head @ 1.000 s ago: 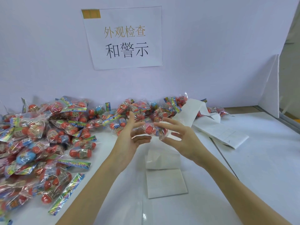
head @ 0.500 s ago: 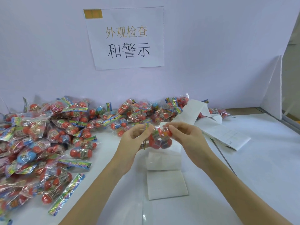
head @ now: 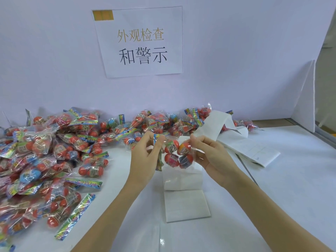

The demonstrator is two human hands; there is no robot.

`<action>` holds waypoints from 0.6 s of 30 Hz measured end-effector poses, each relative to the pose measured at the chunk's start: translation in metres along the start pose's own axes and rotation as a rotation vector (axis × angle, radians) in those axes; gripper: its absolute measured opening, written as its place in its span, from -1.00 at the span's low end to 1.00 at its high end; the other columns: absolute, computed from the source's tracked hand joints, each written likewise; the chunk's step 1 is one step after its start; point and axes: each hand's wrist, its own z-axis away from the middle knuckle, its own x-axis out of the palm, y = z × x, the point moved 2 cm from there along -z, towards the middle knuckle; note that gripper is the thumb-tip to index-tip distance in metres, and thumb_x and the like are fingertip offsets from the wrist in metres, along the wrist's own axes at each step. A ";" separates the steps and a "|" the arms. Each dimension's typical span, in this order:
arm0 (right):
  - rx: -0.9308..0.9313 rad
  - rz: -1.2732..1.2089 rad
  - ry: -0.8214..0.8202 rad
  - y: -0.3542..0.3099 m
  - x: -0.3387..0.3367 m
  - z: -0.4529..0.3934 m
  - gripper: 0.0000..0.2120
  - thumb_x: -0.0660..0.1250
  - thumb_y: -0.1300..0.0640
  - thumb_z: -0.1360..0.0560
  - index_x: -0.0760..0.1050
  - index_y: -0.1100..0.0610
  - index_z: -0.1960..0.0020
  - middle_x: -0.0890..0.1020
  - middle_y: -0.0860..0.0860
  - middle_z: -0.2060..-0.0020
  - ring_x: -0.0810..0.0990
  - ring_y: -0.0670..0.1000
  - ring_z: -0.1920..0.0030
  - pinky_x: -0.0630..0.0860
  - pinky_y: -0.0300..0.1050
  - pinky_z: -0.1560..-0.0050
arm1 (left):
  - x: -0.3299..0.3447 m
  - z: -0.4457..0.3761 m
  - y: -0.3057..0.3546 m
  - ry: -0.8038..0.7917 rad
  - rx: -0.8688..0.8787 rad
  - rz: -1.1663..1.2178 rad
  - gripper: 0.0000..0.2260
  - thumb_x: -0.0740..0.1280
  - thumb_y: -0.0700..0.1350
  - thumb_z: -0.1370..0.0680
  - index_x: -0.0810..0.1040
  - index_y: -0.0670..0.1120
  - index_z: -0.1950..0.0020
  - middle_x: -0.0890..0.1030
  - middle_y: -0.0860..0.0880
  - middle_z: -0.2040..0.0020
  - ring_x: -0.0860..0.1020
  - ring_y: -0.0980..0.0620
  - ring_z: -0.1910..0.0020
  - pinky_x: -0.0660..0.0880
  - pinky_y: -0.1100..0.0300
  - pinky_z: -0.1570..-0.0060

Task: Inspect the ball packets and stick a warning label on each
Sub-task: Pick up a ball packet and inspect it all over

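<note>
Now the ball packet [head: 177, 155], just lifted from the table, is pinched between left hand [head: 145, 157] and right hand [head: 211, 155] for inspection.

Two bare forearms enter from the lower edge of the frame, one from lower centre-left and one from the lower right corner. No sleeves, gloves, watch or rings show on them. The left hand [head: 145, 157] and the right hand [head: 212, 157] are bare too, with short, unpainted nails.
</note>
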 end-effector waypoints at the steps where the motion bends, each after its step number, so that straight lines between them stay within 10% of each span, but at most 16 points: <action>1: 0.011 0.019 -0.025 0.000 0.002 0.001 -0.68 0.47 -0.12 -0.45 0.67 0.14 0.04 0.72 0.13 -0.03 0.67 0.08 0.01 0.60 -0.08 -0.10 | 0.001 0.001 -0.001 0.017 0.002 0.002 -0.67 0.28 0.07 -0.69 0.32 -0.11 0.14 0.35 -0.05 0.39 0.35 -0.01 0.45 0.41 0.03 0.51; 6: 0.124 0.209 -0.234 0.001 0.009 0.007 -0.55 0.51 -0.08 -0.50 0.60 0.16 -0.27 0.75 0.15 -0.04 0.75 0.14 -0.08 0.67 -0.11 -0.09 | -0.003 0.001 -0.007 0.150 -0.043 0.021 -0.71 0.19 0.03 -0.74 0.36 -0.16 0.05 0.37 -0.18 0.36 0.39 -0.08 0.45 0.44 0.10 0.49; 18: 0.009 0.335 -0.210 -0.001 0.007 0.005 -0.75 0.45 0.26 -0.59 0.57 0.24 -0.24 0.74 0.19 0.11 0.69 0.01 0.15 0.60 -0.22 0.08 | -0.011 -0.006 -0.007 0.177 -0.119 0.113 -0.67 0.26 0.10 -0.70 0.43 -0.16 0.05 0.38 -0.09 0.40 0.26 -0.02 0.50 0.27 0.20 0.56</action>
